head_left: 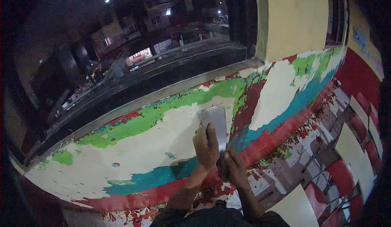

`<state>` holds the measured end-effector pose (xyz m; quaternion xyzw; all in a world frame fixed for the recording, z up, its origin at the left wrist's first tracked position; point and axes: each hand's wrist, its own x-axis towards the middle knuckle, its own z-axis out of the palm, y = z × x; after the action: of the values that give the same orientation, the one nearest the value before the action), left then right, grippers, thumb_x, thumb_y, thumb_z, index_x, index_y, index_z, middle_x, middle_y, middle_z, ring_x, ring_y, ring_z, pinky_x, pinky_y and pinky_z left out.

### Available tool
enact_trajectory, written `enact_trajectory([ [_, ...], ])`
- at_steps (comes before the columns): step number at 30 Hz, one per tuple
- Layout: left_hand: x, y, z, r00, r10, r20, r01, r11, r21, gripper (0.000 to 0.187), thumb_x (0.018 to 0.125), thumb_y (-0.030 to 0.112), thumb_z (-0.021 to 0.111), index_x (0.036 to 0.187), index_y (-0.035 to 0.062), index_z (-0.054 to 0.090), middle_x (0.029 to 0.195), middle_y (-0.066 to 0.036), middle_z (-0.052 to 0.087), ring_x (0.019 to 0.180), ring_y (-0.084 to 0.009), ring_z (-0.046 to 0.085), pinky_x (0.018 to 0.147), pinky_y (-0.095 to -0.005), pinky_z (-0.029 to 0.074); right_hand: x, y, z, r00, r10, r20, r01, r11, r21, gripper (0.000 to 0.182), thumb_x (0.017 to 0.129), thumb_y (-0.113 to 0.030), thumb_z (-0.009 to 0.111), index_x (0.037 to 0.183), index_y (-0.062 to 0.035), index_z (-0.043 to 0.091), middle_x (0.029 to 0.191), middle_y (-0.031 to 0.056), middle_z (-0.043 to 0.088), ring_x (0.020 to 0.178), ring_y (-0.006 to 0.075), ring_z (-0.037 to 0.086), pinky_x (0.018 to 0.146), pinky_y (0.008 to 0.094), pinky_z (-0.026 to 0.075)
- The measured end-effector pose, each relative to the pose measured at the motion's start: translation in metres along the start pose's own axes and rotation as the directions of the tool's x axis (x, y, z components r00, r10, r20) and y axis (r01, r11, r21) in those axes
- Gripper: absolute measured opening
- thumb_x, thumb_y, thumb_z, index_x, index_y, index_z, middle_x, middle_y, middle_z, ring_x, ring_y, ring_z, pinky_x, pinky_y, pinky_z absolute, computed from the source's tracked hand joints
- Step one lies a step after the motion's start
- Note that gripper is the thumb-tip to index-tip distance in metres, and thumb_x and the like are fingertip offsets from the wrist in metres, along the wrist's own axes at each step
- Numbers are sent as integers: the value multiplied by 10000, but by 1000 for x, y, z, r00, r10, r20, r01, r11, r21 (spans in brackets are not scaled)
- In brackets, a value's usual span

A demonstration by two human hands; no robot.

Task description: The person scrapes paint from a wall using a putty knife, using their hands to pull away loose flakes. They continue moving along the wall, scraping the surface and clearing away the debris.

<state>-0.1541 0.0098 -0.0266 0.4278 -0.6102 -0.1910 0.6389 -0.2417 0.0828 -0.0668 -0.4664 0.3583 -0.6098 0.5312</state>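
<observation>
A broad metal scraper [216,123] rests with its blade edge against the wall [183,123] under the window. My left hand [206,149] presses on the blade, thumb and fingers laid along its face. Lower down, my right hand [233,168] is wrapped round the handle, which it mostly hides. Around the blade the wall is bare cream, with ragged patches of green paint [138,131] above and left. Just right of the blade runs a dark red painted strip [251,100]. Teal paint [154,178] and a red band [134,201] lie below.
Flakes of paint [293,135] litter the tiled floor along the wall's foot. Red chairs [340,176] and pale tabletops [350,145] stand at the right. A dark window [163,64] with a ledge [122,115] spans above; a cream pillar [295,19] rises beside it.
</observation>
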Motion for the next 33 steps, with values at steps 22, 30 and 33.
enact_trajectory([
  [22,5,2,1,999,20,-37,-15,991,133,357,904,273,424,711,-18,500,598,-184,519,544,-338,502,517,-418,363,-1,-3,15,998,3,-66,1,998,56,239,925,-284,422,981,-56,469,619,-40,436,445,32,355,391,182,301],
  [30,4,4,5,998,-60,-16,61,989,136,348,901,270,423,741,-30,494,633,-222,491,622,-427,468,580,-481,319,9,-9,13,999,-25,-35,25,1000,-6,238,929,-284,415,977,-56,463,653,-46,429,499,28,370,419,191,296],
  [33,18,11,2,999,33,25,-37,984,176,325,898,252,436,747,-30,494,636,-222,496,602,-428,470,559,-490,321,16,-26,17,1000,-27,2,27,999,28,238,931,-280,408,984,-55,464,660,-44,423,512,28,366,429,192,290],
])
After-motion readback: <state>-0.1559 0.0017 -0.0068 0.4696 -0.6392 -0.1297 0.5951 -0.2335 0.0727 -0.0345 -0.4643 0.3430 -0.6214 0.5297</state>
